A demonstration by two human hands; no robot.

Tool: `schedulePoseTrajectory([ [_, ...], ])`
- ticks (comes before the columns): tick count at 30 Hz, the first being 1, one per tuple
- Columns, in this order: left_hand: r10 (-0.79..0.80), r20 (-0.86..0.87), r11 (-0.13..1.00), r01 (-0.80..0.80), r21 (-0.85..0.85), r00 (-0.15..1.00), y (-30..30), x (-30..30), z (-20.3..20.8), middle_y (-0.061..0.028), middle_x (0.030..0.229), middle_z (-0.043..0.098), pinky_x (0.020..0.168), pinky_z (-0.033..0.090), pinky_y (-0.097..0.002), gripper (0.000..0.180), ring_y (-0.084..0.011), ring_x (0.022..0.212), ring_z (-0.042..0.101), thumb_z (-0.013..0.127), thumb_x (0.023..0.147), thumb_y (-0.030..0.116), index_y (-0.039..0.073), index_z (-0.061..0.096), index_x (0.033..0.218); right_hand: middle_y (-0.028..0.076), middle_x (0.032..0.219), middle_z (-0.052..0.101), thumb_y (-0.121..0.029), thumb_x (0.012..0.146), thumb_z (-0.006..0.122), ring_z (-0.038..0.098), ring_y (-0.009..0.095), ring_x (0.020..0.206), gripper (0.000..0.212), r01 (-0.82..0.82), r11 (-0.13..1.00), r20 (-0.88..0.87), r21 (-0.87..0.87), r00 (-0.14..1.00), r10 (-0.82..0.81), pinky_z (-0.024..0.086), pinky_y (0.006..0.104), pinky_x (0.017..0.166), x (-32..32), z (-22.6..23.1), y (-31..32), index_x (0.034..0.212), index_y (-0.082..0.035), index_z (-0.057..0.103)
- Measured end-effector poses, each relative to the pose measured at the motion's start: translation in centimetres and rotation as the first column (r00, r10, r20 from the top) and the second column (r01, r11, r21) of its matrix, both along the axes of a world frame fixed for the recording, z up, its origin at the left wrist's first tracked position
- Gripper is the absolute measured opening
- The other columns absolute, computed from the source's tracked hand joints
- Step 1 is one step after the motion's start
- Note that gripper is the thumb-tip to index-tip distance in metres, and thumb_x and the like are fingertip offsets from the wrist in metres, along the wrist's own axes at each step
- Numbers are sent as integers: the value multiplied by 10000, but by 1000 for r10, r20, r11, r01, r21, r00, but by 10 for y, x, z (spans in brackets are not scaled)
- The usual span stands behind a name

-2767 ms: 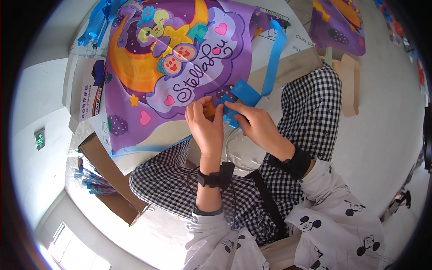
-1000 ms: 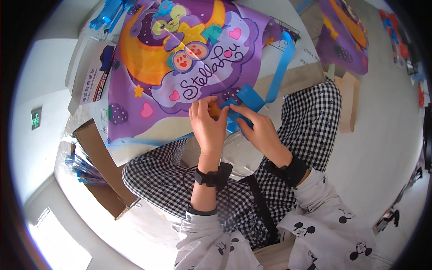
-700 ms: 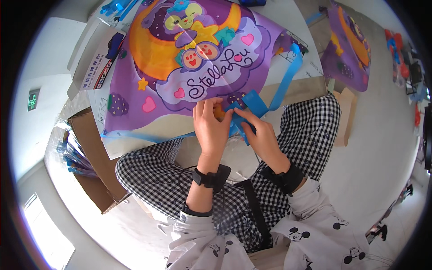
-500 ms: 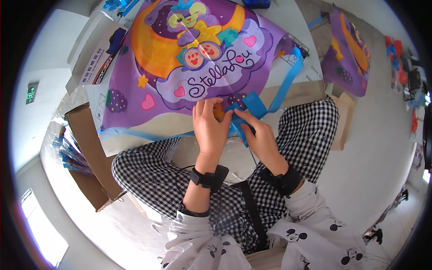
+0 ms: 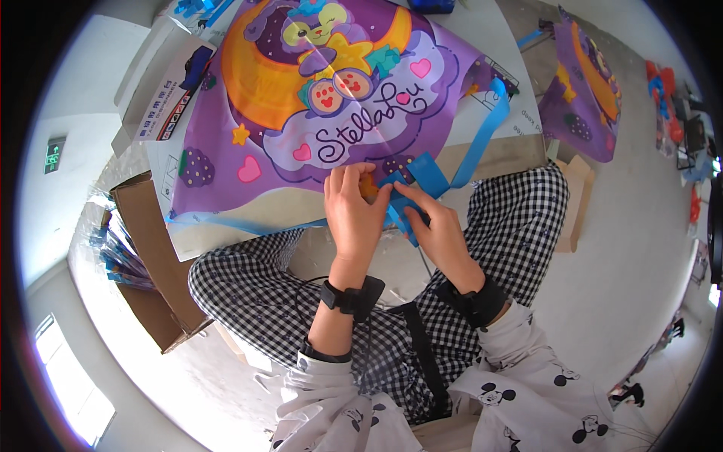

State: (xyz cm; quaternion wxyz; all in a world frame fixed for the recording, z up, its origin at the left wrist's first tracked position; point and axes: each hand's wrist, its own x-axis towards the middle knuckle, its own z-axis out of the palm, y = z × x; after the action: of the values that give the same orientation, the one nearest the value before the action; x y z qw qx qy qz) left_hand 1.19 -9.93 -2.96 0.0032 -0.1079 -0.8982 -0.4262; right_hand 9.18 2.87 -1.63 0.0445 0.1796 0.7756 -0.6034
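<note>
A glossy purple kite-shaped sheet (image 5: 248,139), printed with a cartoon animal, a yellow moon and hearts, lies over the work surface before me. My left hand (image 5: 352,207) rests at its near edge, fingers curled down over the border and thumb reaching toward the ribbon. My right hand (image 5: 437,230) pinches a folded bunch of blue ribbon (image 5: 431,175) against that edge, thumb and forefinger close to my left thumb. From the bunch the ribbon loops up to the sheet's right corner, and a thinner length runs along the near edge to the left corner. Fingertips partly hide the join.
A white box (image 5: 169,98) stands at the left of the surface, with more blue ribbon (image 5: 197,7) behind it. A cardboard carton (image 5: 151,256) with packed pieces sits at my left. Another purple printed sheet (image 5: 576,98) hangs at the right. A blue object (image 5: 431,6) lies at the far edge.
Both hands keep their hold at the near edge. The whole view has shifted very slightly; nothing else visibly differs.
</note>
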Motion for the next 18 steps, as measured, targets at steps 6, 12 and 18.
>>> schedulePoseTrajectory([
  [6, 13, -8, 999, -13, -30, 1000, 3, 4, 1, -85, 948, 586, 813, 470, -385, 368, -291, 916, 555, 803, 689, 62, 43, 637, 1017, 208, 1046, 688, -22, 902, 633, 669, 369, 778, 370, 19, 992, -100, 124, 995, -6, 521, 372, 669, 1, -6, -1, 1268, -71, 626],
  [12, 9, -28, 999, -10, -39, 1000, 4, 5, 0, -88, 950, 587, 818, 470, -392, 360, -296, 928, 554, 798, 697, 65, 44, 637, 1019, 214, 1091, 681, -10, 895, 635, 676, 383, 823, 366, 27, 992, -81, 121, 997, -17, 531, 372, 685, 2, -9, -1, 1256, -67, 633],
  [18, 14, -23, 1000, -14, -14, 1000, 3, 5, -2, -83, 947, 587, 814, 470, -391, 355, -292, 930, 554, 794, 699, 57, 46, 636, 1017, 215, 1108, 676, 6, 888, 630, 676, 395, 893, 383, 18, 994, -104, 110, 995, -7, 546, 383, 715, 3, -10, 0, 1265, -65, 624],
])
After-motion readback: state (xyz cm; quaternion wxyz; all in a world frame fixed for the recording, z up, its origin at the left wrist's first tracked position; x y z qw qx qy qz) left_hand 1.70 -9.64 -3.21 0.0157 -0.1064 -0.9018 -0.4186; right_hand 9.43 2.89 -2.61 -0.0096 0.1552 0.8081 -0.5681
